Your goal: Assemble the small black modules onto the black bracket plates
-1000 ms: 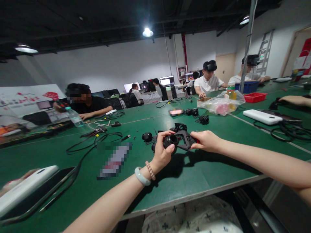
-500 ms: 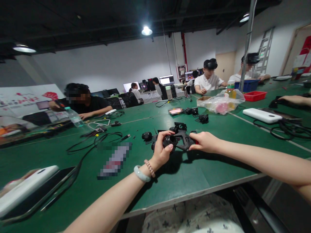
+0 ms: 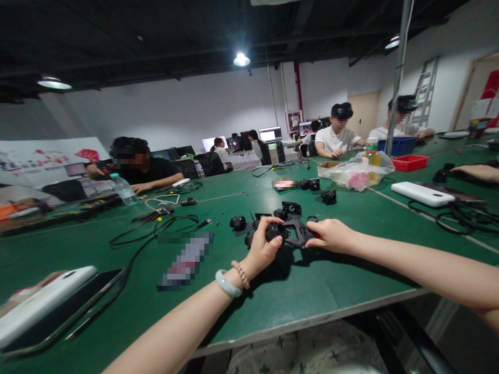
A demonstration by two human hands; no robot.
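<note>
My left hand (image 3: 263, 249) is closed around a black round part (image 3: 276, 232) that looks like a small camera lens, its ring end turned up towards me. My right hand (image 3: 331, 234) grips a black bracket (image 3: 297, 229) with an open middle, held right beside the lens part; whether the two are joined I cannot tell. A bit of red shows at the right fingertips. Behind my hands is a black plate with a round hole (image 3: 291, 208). Another black lens-like part (image 3: 237, 223) lies left of my left hand, near several dark pieces partly hidden by it.
More black lens parts (image 3: 328, 196) lie farther back, near a plastic bag (image 3: 360, 171), a bottle (image 3: 372, 153) and a red tray (image 3: 410, 162). Cables (image 3: 156, 226) and a blurred-out flat object (image 3: 187, 259) lie left. White devices (image 3: 423, 194) rest at both sides. Other people sit around the table.
The whole view has shifted slightly down and to the right. Both hands keep their hold on the lens part and the bracket, with little visible difference between them.
</note>
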